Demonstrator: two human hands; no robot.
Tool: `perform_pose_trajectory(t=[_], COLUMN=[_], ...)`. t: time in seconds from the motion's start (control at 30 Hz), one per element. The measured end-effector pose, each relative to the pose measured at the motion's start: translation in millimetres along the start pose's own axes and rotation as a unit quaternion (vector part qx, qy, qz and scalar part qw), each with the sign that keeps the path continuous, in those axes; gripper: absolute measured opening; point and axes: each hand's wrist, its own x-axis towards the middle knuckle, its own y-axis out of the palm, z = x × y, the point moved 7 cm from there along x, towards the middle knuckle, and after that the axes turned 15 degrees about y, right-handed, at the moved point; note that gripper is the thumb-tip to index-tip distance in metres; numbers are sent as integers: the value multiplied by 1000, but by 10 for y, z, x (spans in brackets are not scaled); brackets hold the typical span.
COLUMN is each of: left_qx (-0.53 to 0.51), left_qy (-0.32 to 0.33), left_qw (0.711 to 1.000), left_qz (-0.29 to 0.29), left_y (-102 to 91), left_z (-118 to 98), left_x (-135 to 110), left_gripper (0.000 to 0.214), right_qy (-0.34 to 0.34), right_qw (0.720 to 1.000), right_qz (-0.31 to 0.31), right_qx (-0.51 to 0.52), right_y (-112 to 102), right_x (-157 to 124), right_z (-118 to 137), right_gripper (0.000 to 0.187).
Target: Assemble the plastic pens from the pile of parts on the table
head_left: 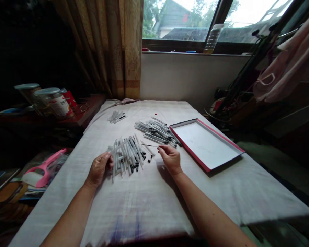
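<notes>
Dark thin rod [149,145] in the right hand [170,159]

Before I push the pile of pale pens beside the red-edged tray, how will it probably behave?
The pile of pale pens would probably spread apart, since the pieces overlap loosely. Each looks slim and straight, so likely stiff and light. Pushed right, some may catch against the low wall of the red-edged tray.

Lidded jars [58,103] stand left of a curtain [130,44] — a bottle [213,38] on the windowsill [179,53].
</notes>
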Motion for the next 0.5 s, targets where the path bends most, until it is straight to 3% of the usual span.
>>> perform_pose_trajectory(t=[0.1, 0.2, 0.5], left_qx=[10, 20, 56], left_qy=[-16, -21, 16], left_qw=[1000, 999, 998], left_qz=[12, 22, 22], left_y=[31, 56, 31], left_z=[13, 2, -73], left_x=[-36, -55, -39], left_gripper=[50, 53, 50], right_qy=[-116, -170, -105], right_qw=[985, 964, 913], right_qz=[46, 76, 138], right_qx=[-117, -190, -369], right_y=[157, 243, 557], right_x=[-158, -219, -73], right_z=[123, 156, 128], right_gripper=[15, 16, 31])
